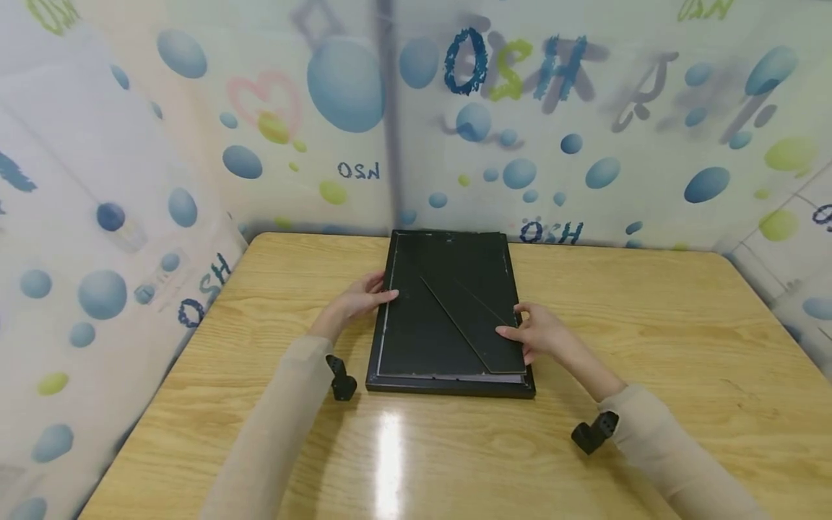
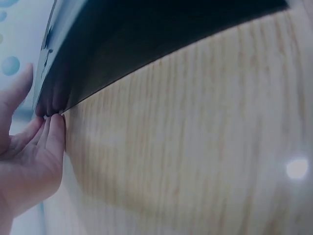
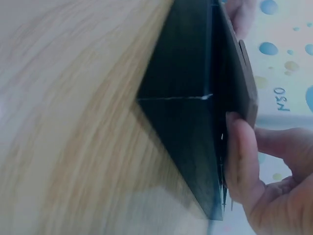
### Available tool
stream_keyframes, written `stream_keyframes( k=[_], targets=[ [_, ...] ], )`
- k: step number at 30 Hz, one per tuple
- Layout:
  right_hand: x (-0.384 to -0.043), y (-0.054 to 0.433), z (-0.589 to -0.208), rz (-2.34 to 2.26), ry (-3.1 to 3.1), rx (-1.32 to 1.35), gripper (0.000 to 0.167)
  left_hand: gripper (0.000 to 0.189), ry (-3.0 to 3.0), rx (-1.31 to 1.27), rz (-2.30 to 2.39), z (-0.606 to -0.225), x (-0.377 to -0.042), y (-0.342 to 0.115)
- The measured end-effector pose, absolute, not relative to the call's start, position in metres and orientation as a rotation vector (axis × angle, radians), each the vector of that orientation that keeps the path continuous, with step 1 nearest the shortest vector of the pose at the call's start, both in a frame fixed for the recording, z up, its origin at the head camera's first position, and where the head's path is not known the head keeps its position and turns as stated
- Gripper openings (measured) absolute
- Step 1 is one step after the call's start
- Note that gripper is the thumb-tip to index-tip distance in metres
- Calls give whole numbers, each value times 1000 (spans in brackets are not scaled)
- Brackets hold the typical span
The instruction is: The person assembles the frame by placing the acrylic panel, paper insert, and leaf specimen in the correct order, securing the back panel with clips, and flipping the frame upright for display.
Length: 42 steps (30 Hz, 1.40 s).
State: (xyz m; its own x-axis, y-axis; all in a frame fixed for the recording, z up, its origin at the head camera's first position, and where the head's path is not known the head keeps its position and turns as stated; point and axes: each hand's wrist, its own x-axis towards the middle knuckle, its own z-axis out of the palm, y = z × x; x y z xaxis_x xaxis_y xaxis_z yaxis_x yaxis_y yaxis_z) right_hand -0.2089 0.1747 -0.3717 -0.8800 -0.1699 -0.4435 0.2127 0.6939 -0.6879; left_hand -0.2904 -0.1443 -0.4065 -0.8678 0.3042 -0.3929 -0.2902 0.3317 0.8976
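A black picture frame (image 1: 451, 390) lies face down on the wooden table, its black backing board (image 1: 416, 339) facing up. A slanted easel leg (image 1: 477, 325) lies flat along the board. My right hand (image 1: 536, 332) pinches the board's right edge, thumb on top. In the right wrist view, a finger (image 3: 239, 156) is tucked under the board (image 3: 244, 78), which stands raised off the frame (image 3: 181, 127). My left hand (image 1: 360, 296) is at the frame's left side. Its fairly straight fingers (image 2: 56, 129) touch the frame's side wall (image 2: 112, 54), while the thumb reaches over the edge.
The wooden table (image 1: 650, 325) extends on both sides of the frame and in front of it. Behind stands a white curtain (image 1: 416, 152) printed with blue and green dots and letters. A strip of light reflects off the tabletop near the front.
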Motion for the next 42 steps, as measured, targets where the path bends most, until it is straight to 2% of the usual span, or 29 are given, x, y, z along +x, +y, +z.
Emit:
stream_keyframes(
  k=[9,28,32,42],
  targets=[
    [-210,172,-370,-848,2553,-56,74,81,2236,25,1458,-404,-291,-138],
    [-204,183,-376,-1200,2287,-42,77,83,2217,22,1414,-403,-289,-139],
    [-204,184,-379,-1324,2210,-11,73,82,2202,26,1432,-403,-288,-141],
    [-206,189,-380,-1574,2035,47,44,81,2179,23,1470,-404,-291,-139]
  ],
)
